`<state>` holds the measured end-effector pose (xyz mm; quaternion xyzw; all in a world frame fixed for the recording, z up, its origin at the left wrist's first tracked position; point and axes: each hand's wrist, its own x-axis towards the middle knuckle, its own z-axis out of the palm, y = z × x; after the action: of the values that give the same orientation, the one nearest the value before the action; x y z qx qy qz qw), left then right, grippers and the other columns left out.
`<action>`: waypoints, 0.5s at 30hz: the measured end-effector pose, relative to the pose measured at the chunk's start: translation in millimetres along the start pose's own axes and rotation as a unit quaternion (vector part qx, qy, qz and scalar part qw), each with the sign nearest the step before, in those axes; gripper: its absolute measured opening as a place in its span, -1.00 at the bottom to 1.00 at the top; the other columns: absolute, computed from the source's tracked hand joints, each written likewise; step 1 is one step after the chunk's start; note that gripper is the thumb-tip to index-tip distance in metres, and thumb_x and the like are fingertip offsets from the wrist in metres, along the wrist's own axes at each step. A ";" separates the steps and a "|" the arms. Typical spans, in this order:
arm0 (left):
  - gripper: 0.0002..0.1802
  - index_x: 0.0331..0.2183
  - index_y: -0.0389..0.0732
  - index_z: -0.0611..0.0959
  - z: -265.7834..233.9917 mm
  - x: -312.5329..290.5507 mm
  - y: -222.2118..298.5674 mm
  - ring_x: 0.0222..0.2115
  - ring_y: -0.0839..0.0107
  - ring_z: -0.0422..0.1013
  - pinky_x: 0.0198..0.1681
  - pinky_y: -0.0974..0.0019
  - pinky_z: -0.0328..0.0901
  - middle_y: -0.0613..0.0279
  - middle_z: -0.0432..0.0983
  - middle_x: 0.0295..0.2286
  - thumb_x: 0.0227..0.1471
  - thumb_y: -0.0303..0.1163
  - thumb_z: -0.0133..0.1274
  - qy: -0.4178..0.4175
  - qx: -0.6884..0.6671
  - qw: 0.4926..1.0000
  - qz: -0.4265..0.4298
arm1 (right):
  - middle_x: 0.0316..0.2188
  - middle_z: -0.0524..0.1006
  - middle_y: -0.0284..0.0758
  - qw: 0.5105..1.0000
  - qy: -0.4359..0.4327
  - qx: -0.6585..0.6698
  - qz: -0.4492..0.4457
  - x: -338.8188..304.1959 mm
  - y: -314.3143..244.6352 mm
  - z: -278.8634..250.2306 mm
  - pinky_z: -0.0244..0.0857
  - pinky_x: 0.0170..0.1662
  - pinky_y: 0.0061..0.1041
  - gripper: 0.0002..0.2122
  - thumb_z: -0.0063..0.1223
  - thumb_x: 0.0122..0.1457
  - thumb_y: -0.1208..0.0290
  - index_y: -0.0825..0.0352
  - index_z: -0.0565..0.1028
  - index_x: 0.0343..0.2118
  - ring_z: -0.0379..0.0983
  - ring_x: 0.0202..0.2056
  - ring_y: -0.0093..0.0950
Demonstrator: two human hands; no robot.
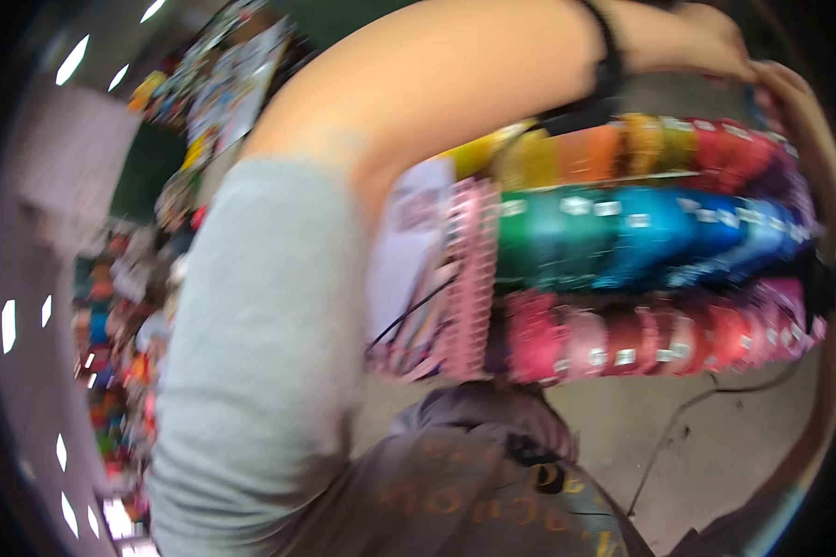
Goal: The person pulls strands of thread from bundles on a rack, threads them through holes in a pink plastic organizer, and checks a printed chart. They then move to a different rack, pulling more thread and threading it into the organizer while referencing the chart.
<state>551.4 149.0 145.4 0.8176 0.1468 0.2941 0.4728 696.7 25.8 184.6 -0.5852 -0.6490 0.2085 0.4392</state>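
Note:
My left arm, in a light grey sleeve and with a black band at the wrist, reaches across the upper part of the view. At the upper right my left hand [701, 37] comes close to my right hand [790, 88], whose bare forearm rises along the right edge. Both hands are smeared and partly cut off by the dark rim, so what they hold, if anything, does not show. Below them lie rows of coloured rolls: yellow, orange and red rolls [613, 153], green and blue rolls [613, 237], and pink and red rolls [622, 343], with small white labels.
A pink lattice-sided plastic basket [474, 278] stands left of the rolls, holding pale sheets and strips. A dark cable [678, 408] runs over the grey floor. Crowded colourful goods [121, 325] fill the far left, and a sheet-covered surface [237, 79] with small items is behind.

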 end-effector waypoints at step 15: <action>-0.80 -0.32 -0.20 0.56 17.7 72.9 -34.3 -0.67 0.65 0.39 -0.60 0.56 0.27 0.31 0.57 -0.46 0.09 -0.27 0.01 -0.098 -0.098 0.977 -0.160 | -0.70 0.43 -0.42 0.995 0.023 0.012 0.097 12.2 31.8 -86.3 0.11 -0.70 -0.67 -0.81 0.01 0.12 0.29 0.30 0.43 -0.52 0.30 -0.77 -0.64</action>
<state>620.8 192.0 134.1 0.7580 0.1991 0.1464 0.6036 786.1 23.5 209.1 -0.6451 -0.5761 0.2442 0.4385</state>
